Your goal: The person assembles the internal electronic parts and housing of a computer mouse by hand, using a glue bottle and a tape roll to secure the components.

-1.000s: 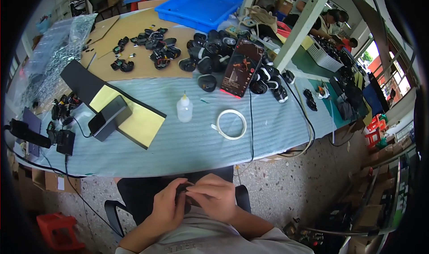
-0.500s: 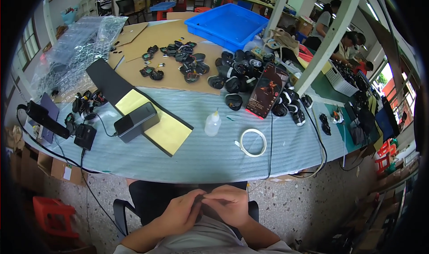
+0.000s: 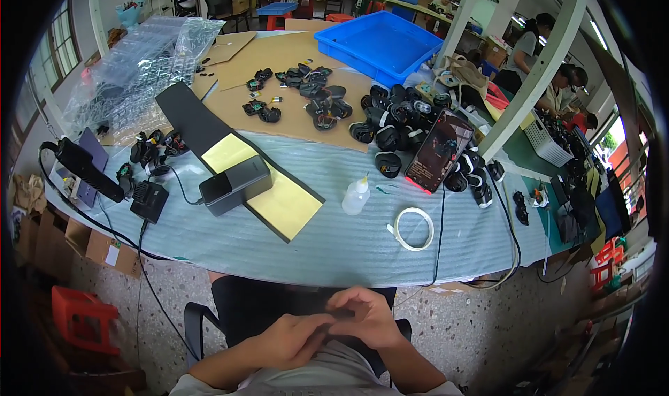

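My left hand (image 3: 294, 339) and my right hand (image 3: 371, 318) meet over my lap, below the table's near edge. Both have curled fingers, and their fingertips come together around something small and dark (image 3: 341, 314), mostly hidden and blurred. Its kind cannot be made out. Straight ahead on the table (image 3: 202, 249) stand a clear squeeze bottle (image 3: 356, 198) with a yellowish tip and a white ring-shaped roll (image 3: 414, 229). To their left, a dark grey box-shaped device (image 3: 240, 185) rests on a yellow-and-black strip (image 3: 289, 211).
Black rounded housings (image 3: 390, 136) are piled around a propped phone (image 3: 439, 152). More black parts (image 3: 317, 93) lie on cardboard (image 3: 240, 120), near a blue tray (image 3: 380, 44). Cables hang over the front edge. A red stool (image 3: 83, 319) stands at left; co-workers (image 3: 526, 51) are at far right.
The view has shifted, so the table's things appear farther right. My right hand's fingers have lifted and arched, and my left hand has turned lower, with the fingertips still together.
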`<state>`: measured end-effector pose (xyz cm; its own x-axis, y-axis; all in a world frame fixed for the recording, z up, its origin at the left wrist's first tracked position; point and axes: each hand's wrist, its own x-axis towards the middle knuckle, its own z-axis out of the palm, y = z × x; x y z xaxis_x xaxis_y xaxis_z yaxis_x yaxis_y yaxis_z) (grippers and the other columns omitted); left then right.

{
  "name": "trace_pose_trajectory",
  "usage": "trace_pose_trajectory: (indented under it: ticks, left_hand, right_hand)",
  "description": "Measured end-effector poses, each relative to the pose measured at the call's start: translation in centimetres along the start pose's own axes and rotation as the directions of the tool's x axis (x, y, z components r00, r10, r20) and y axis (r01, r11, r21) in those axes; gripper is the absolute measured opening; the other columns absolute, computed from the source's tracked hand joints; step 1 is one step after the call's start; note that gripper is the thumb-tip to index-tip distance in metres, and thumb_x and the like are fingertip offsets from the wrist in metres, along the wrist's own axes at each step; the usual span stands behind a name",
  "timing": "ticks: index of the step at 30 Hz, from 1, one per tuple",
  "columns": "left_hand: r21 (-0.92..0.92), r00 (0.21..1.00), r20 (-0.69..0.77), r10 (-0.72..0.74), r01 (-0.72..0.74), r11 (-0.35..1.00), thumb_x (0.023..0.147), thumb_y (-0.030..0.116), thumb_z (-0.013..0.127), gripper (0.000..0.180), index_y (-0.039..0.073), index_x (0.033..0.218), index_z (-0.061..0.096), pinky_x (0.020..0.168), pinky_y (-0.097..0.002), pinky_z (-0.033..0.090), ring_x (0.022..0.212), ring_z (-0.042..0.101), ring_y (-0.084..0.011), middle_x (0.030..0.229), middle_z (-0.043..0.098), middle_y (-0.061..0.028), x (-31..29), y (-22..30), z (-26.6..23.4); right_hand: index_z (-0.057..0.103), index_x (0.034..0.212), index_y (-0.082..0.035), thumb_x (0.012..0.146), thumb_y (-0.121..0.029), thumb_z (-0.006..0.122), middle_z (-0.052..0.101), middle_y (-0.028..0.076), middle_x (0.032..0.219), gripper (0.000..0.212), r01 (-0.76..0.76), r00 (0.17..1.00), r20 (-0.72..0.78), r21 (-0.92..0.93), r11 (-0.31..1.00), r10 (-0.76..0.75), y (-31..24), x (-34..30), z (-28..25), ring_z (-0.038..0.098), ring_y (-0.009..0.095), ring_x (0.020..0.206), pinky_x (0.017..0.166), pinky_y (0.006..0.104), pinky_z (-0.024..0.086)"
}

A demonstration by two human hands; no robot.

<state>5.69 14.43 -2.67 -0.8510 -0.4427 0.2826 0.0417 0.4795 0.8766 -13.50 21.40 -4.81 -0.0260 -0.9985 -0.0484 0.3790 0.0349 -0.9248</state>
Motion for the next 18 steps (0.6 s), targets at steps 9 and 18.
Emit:
trace_pose_trajectory:
  ticks: [9,18]
  left_hand:
    - [-0.293,0.943,-0.330,-0.046,-0.056,0.954,0.088,0.000,0.062,0.014,-0.004,0.102,0.066,0.054,-0.0223,0.047,0.057,0.064,-0.0107,0.071,0.067,-0.0095,0.6,-0.7,1.8]
    - [-0.574,0.899,-0.342,-0.274,0.031,0.818,0.092,0.008,0.061,0.015,-0.006,0.094,0.067,0.061,-0.0241,0.050,0.067,0.063,-0.0107,0.075,0.069,-0.0085,-0.7,-2.5,2.5]
  right_hand:
    - [0.065,0.109,0.005,0.087,0.005,0.067,0.068,0.011,0.106,0.022,-0.051,0.998,0.046,0.228,0.972,0.042,1.6,-1.7,0.5,0.064,0.018,0.100,0.090,0.0321,0.053]
    - [0.061,0.119,0.004,0.089,-0.001,0.067,0.066,0.012,0.108,0.030,0.186,0.979,-0.037,-0.245,0.952,-0.201,0.5,-2.4,2.9,0.064,0.013,0.091,0.078,0.0261,0.055]
